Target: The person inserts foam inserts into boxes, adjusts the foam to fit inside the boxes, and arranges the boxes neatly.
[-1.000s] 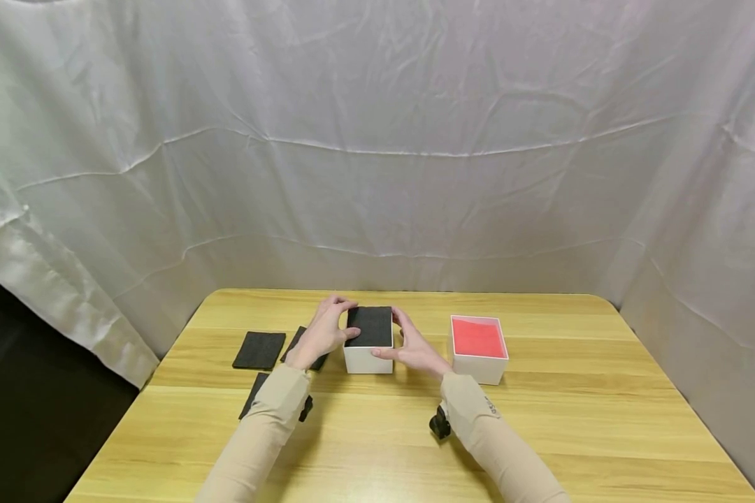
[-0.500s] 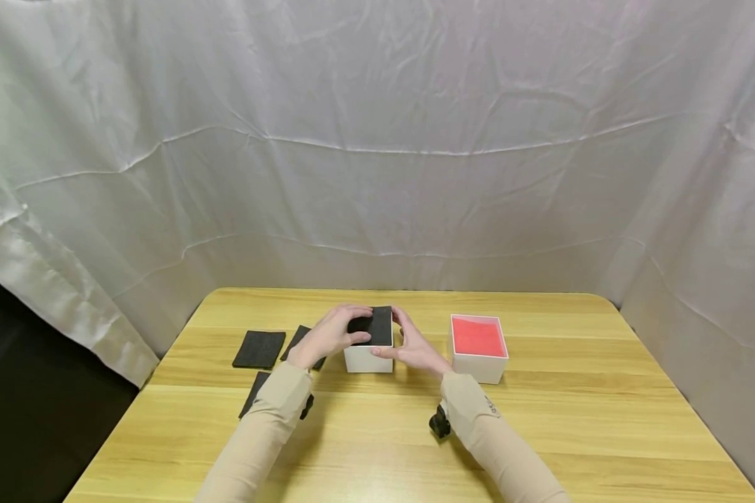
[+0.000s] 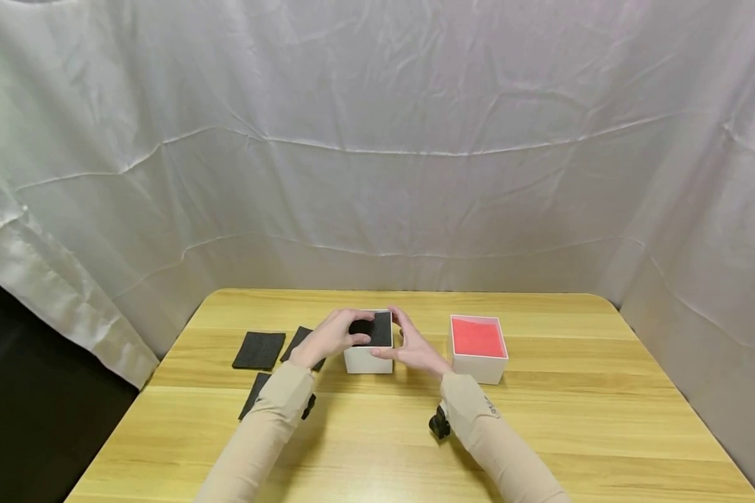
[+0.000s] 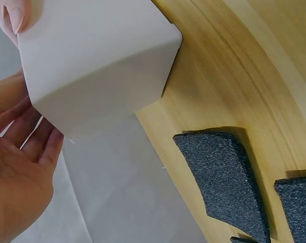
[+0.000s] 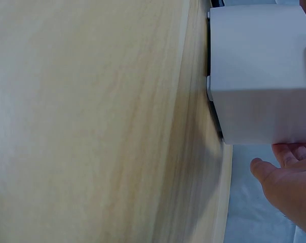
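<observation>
Near the back centre of the table stands a white box (image 3: 368,360) with a black foam sheet (image 3: 381,328) lying in its top. My left hand (image 3: 330,337) reaches over the left rim, its fingers and thumb pressing on the foam and covering its left part. From the other side my right hand (image 3: 416,347) grips the box, thumb on the front face and fingers at the far right. In the left wrist view the left hand (image 4: 24,177) bends over the box's edge. The right wrist view shows the right hand (image 5: 290,190) beside the box.
Three black foam squares (image 3: 259,350) lie at the left, one partly under the left sleeve (image 3: 270,405). A second white box (image 3: 481,367) with red material (image 3: 478,339) filling its top stands to the right. Pale curtains (image 3: 415,209) hang behind the wooden table (image 3: 572,405).
My left hand has shifted right from the left rim onto the foam. The foam's far edge has sunk, so the back rim shows. The right hand has kept still.
</observation>
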Motion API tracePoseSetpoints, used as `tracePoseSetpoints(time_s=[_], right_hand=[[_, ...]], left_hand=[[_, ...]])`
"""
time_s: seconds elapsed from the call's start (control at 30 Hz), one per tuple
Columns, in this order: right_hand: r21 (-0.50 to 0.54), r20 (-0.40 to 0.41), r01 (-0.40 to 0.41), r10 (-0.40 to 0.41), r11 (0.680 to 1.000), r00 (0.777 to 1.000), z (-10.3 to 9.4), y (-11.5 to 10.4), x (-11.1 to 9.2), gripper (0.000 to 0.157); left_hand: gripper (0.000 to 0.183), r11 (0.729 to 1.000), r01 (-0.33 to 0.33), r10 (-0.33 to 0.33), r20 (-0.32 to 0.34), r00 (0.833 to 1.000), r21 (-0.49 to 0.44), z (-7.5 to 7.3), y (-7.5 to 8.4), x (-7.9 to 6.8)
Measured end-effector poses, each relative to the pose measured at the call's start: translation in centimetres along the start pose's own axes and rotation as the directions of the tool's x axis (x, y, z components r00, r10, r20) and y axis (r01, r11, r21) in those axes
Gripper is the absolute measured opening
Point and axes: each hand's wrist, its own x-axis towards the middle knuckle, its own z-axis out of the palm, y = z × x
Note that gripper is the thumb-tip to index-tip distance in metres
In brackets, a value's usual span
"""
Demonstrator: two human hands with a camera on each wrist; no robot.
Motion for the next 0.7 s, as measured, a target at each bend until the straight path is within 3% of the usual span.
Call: tracePoseSetpoints(time_s=[0.47, 0.7], right_hand=[[-0.001, 0.001, -0.001, 0.001, 1.0, 1.0, -0.1, -0.1, 0.0, 0.1], [-0.007, 0.003, -0.016, 0.016, 1.0, 1.0, 0.0, 0.1, 0.0, 0.102]], left_hand=[[0.041, 0.994, -0.095, 0.091, 0.072, 0.993, 0.061, -0.1, 0.0, 1.3], [0.041, 0.995, -0.091, 0.087, 0.076, 0.993, 0.046, 0.2, 0.1, 1.4]])
